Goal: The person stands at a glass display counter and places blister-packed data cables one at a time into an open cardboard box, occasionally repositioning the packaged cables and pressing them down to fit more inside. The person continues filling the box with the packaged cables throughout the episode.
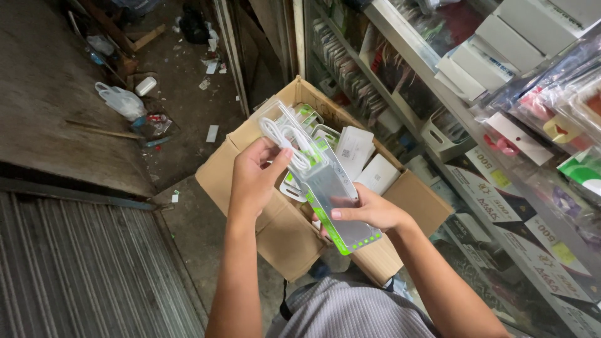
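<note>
A cramped shop aisle is running between a littered concrete floor (pixel 56 75) and packed glass shelves (pixel 476 119). The left hand (pixel 253 178) is closing around the top of a clear cable package (pixel 325 188), and the right hand (pixel 369 209) is pinching its lower edge, above an open cardboard box (pixel 282 231) of similar packs. Supporting both ends is probably keeping the flimsy plastic from bending.

Open cardboard box (pixel 285 231) below both hands, packages (pixel 360 153) inside; shelves (pixel 501 163) to its right, rubbish (pixel 122 100) behind-left.
</note>
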